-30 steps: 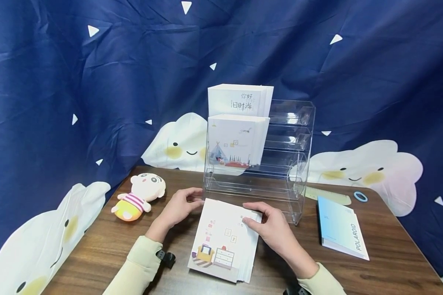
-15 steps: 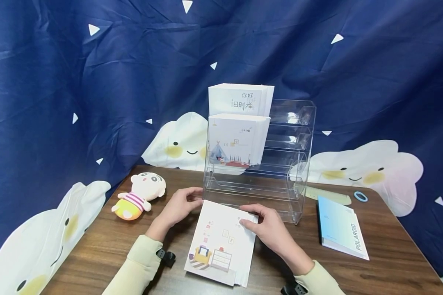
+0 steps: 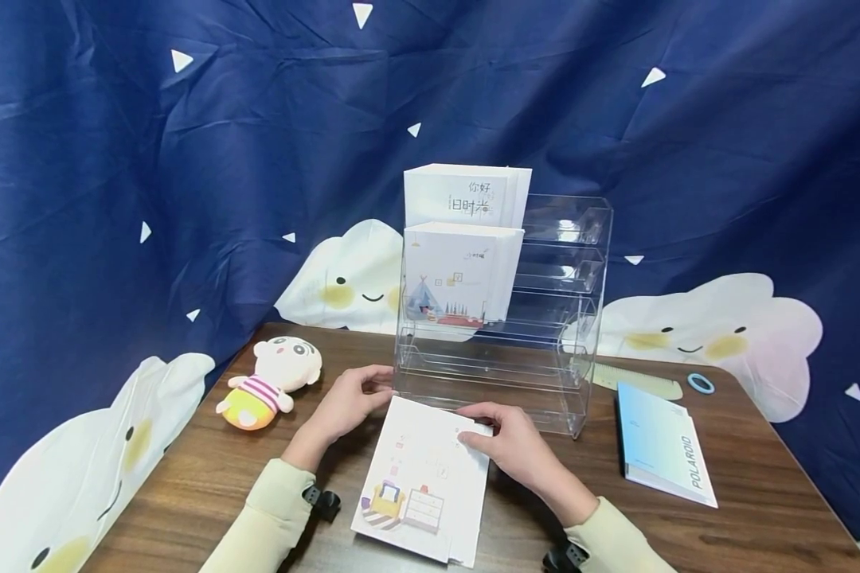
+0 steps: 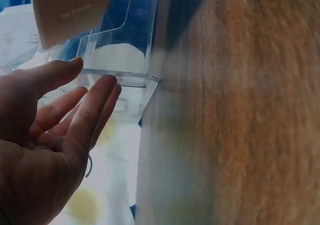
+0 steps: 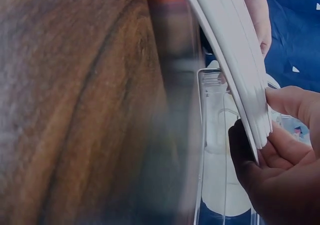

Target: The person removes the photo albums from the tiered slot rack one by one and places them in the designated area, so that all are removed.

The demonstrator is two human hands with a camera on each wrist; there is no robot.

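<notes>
A stack of thin white notebooks (image 3: 408,477), its top cover printed with a yellow armchair and a chest of drawers, slants in front of the clear rack (image 3: 593,334). My right hand (image 3: 519,450) pinches its upper right corner, thumb on the cover. In the right wrist view, the fingers curl beneath the fanned edges of the notebooks (image 5: 235,60). My left hand (image 3: 347,402) rests beside the rack's lower left front corner, holding nothing. The left wrist view has its extended fingertips right at the rack's edge (image 4: 125,76), close under a notebook corner (image 4: 72,12).
White notebooks (image 3: 444,270) stand in two upper tiers on the rack's left side. A plush doll (image 3: 268,382) lies at the table's left. To the right are a blue POLAROID book (image 3: 659,446), a pale comb (image 3: 638,380) and a small blue ring (image 3: 711,383).
My right hand has drawn the notebook stack a little toward me and to the left, away from the rack. The left hand has stayed in place.
</notes>
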